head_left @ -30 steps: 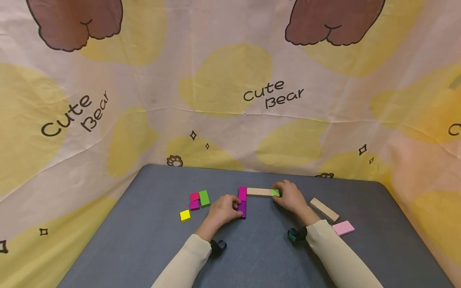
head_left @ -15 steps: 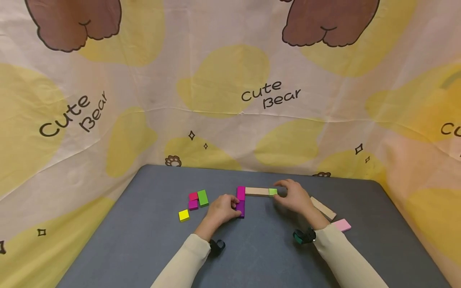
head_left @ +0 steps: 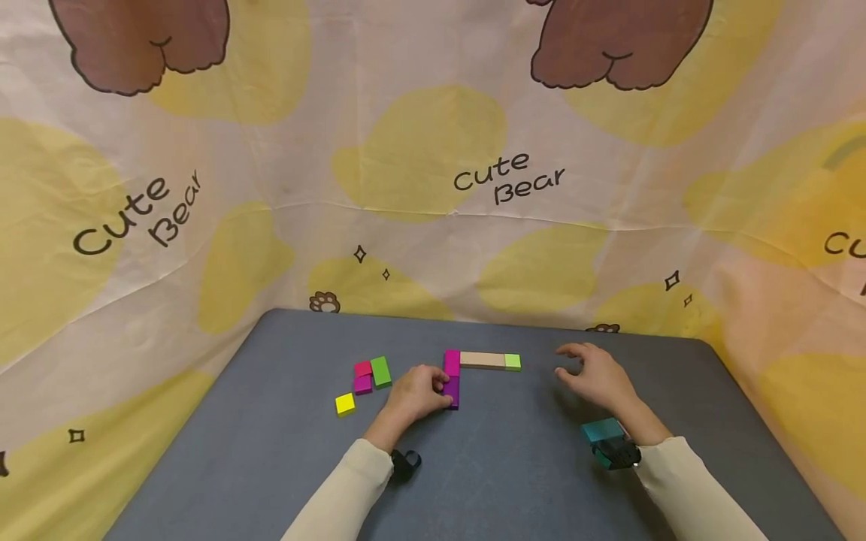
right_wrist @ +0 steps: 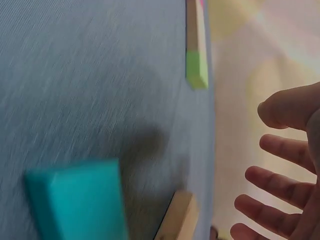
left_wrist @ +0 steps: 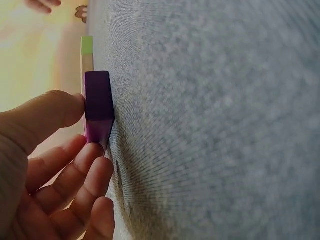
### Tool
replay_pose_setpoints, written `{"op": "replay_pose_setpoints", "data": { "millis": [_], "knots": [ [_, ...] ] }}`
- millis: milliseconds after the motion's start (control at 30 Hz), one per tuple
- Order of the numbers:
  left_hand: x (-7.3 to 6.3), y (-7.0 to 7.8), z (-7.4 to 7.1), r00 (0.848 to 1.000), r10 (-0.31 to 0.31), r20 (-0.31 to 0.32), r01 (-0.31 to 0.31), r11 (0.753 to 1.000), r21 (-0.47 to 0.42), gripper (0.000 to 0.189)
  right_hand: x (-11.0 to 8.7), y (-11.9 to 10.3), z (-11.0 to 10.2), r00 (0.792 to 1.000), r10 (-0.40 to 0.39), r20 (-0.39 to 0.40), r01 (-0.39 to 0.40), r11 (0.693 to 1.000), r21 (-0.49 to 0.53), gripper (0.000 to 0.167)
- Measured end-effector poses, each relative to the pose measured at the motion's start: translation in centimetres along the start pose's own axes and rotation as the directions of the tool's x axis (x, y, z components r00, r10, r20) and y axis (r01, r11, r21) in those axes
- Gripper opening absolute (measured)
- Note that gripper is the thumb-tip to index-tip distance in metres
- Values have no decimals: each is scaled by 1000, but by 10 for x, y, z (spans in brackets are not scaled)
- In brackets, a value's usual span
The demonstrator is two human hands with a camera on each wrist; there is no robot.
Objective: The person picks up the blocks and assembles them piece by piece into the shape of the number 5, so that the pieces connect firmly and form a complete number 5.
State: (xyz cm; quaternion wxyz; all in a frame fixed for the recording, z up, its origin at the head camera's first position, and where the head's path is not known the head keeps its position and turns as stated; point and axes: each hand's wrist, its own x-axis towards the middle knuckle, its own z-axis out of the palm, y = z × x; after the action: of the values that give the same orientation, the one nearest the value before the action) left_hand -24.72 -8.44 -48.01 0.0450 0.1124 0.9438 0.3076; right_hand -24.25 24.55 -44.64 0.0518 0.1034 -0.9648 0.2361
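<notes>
Block-lining step, we judge: our left hand [head_left: 416,394] pinches purple block [head_left: 454,392], toward far edge of desk [head_left: 264,451]; right hand [head_left: 598,378], fingers spread, holds nothing. Next likely calls for gripping loose wooden block [right_wrist: 176,219].

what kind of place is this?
Probably a makeshift tabletop workspace, screened off: a "Cute Bear" printed cloth hangs behind a grey table with small coloured blocks on it.

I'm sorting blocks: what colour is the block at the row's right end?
The end block is light green, clearest in the head view.
</notes>
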Motion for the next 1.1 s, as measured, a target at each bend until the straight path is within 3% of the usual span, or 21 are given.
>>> {"op": "replay_pose_setpoints", "data": {
  "millis": [500,1100],
  "knots": [
    [2,3,-1,1000,-8,2,7,1000,9,32,-20,42,-10,999,30,12,-30,999,-32,39],
    [2,2,-1,1000,-19,10,19,1000,10,33,-27,56,4,999,42,28,-41,998,-47,36]
  ]
}}
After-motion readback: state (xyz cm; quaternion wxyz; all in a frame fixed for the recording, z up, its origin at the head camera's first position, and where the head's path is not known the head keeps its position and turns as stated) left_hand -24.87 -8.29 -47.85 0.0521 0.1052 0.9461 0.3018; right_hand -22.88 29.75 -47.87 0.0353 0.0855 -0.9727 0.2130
